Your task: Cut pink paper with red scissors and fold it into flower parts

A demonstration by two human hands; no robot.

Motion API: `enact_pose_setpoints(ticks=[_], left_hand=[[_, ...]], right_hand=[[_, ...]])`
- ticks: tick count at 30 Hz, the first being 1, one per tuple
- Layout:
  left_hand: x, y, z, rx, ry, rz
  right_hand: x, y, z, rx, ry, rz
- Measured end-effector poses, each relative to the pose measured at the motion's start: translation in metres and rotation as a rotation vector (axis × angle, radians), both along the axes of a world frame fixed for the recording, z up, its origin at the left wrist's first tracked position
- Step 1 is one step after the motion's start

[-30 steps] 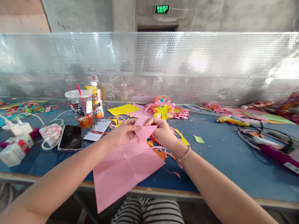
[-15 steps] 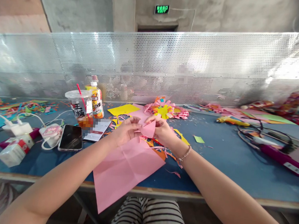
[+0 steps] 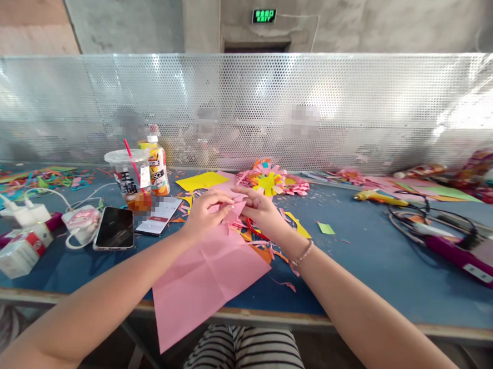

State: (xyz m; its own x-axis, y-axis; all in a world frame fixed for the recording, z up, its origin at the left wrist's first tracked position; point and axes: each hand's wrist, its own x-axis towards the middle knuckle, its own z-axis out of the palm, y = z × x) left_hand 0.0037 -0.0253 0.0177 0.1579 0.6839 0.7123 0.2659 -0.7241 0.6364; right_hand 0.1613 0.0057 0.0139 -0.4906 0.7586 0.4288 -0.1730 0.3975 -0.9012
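Observation:
Both my hands meet above the middle of the table around a small folded piece of pink paper point(image 3: 235, 211). My left hand point(image 3: 206, 211) pinches its left side, fingers bent together. My right hand point(image 3: 260, 209) holds its right edge, with the fingers reaching across behind it. Below them a large creased sheet of pink paper point(image 3: 207, 282) lies at the table's front, one corner hanging over the edge. Behind my hands sit pink paper flowers point(image 3: 267, 180) with a yellow centre. Orange and pink paper scraps point(image 3: 263, 252) lie beneath my right wrist.
To the left stand a plastic cup point(image 3: 130, 180) with a red straw and a drink bottle point(image 3: 158, 165). Near them lie a dark phone point(image 3: 115, 229), a second phone point(image 3: 161, 215) and chargers point(image 3: 25, 214). On the right are a yellow tool point(image 3: 379, 198) and a purple power strip point(image 3: 463, 262).
My fingers have shifted around the small pink paper, which is now turned and more covered by them. The right-hand fingers have straightened leftward. The view has moved slightly.

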Motion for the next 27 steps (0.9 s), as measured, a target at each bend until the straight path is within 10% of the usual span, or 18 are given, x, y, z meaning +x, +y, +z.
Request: enact_pose_setpoints(ticks=[27], left_hand=[[0.0010,0.0097,-0.0099,-0.256,-0.137,0.027]], right_hand=[[-0.0042,0.0080,-0.0085,0.179,-0.071,-0.290]])
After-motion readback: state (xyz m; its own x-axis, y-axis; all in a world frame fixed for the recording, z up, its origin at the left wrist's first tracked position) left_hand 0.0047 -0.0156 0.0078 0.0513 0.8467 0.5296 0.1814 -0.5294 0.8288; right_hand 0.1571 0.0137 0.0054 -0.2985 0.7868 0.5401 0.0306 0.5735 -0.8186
